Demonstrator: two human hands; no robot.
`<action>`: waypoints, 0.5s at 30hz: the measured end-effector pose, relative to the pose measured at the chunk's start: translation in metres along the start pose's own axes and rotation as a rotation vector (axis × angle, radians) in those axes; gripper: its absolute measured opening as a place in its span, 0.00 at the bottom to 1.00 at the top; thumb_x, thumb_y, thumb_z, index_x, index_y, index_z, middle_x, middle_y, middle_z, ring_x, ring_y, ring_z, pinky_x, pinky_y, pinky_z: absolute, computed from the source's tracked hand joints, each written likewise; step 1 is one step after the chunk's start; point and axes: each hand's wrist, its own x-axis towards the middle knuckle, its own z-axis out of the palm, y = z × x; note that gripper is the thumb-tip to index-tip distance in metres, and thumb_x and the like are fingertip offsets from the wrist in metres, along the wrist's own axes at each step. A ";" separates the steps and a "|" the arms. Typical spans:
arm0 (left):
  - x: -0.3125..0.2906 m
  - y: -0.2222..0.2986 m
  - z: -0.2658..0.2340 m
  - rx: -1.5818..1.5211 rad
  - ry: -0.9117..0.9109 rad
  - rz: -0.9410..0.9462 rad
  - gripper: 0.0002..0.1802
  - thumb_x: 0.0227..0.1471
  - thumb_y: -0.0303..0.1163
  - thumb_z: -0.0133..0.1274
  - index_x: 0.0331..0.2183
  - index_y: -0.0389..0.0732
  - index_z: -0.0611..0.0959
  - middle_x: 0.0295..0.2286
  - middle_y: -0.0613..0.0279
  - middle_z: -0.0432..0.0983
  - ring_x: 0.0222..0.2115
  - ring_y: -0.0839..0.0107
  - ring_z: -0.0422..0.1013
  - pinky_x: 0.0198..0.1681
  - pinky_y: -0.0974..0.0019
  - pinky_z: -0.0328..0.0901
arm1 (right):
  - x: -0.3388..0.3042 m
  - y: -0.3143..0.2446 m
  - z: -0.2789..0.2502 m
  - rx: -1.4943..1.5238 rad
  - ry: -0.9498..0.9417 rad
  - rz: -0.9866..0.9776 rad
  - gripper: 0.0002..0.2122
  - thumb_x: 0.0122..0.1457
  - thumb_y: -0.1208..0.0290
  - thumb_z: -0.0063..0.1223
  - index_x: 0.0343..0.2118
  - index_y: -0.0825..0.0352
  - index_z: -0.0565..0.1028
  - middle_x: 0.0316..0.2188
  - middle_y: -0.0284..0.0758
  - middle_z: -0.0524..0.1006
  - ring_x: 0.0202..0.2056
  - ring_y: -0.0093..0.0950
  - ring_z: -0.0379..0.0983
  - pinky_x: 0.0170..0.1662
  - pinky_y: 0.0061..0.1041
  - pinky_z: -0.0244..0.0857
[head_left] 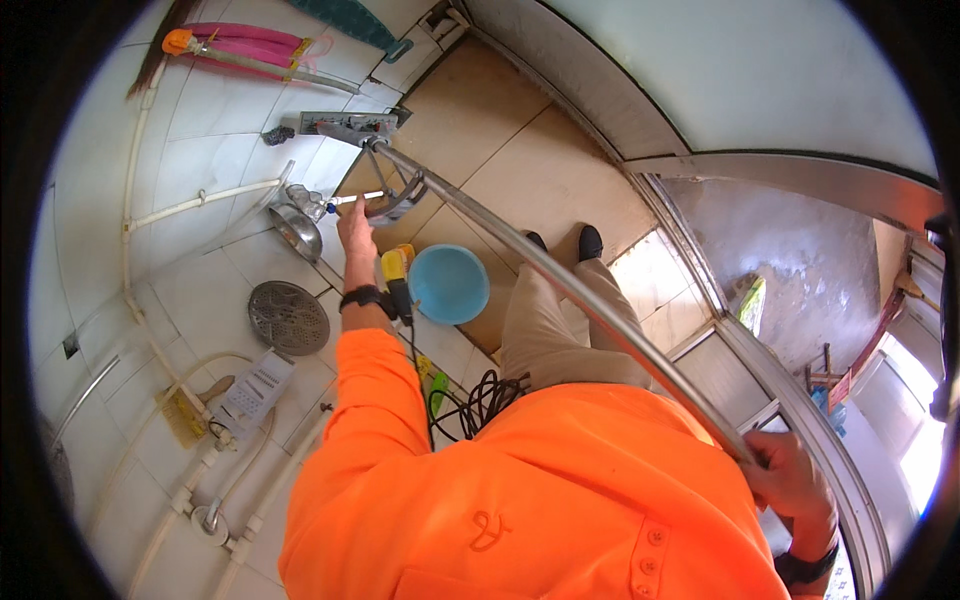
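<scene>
A mop with a long metal pole (560,275) slants across my body. Its flat head (350,126) is near the tiled wall, and a grey lever (402,203) sticks out below the head. My right hand (790,475) is wrapped round the near end of the pole. Reaching forward, my left hand (356,228) is beside the lever and at a white tap-like fitting (372,196) with a blue part. Its fingers look curled, but what they grip is partly hidden. Below that hand sits a yellow-and-black corded tool (398,283), close to a light-blue basin (450,284).
A metal bowl (296,232), a round perforated disc (289,317), a white grater (258,388) and a yellow brush (184,416) are at the tiled wall on the left. Pipes (205,200) run along it. A black cable (490,400) coils near my waist. A framed glass door (770,85) stands right.
</scene>
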 end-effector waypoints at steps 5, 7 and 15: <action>-0.032 -0.012 0.029 -0.161 0.200 -0.350 0.20 0.54 0.39 0.47 0.31 0.28 0.79 0.24 0.52 0.77 0.22 0.66 0.73 0.27 0.67 0.66 | 0.056 -0.035 -0.003 -0.178 0.105 -0.334 0.13 0.55 0.66 0.52 0.22 0.71 0.72 0.09 0.29 0.67 0.11 0.17 0.63 0.15 0.22 0.55; -0.033 -0.011 0.035 -0.194 0.233 -0.259 0.20 0.55 0.38 0.47 0.33 0.27 0.79 0.26 0.52 0.78 0.22 0.66 0.73 0.28 0.67 0.67 | 0.081 -0.044 -0.007 -0.165 0.084 -0.315 0.13 0.55 0.66 0.51 0.21 0.71 0.70 0.10 0.29 0.67 0.12 0.17 0.63 0.14 0.22 0.55; -0.027 0.000 0.040 -0.197 0.319 -0.276 0.19 0.55 0.37 0.46 0.37 0.28 0.78 0.30 0.52 0.77 0.24 0.66 0.73 0.29 0.66 0.66 | 0.134 -0.063 0.018 -0.215 0.161 -0.561 0.14 0.55 0.64 0.51 0.26 0.74 0.72 0.14 0.41 0.70 0.16 0.31 0.68 0.23 0.31 0.61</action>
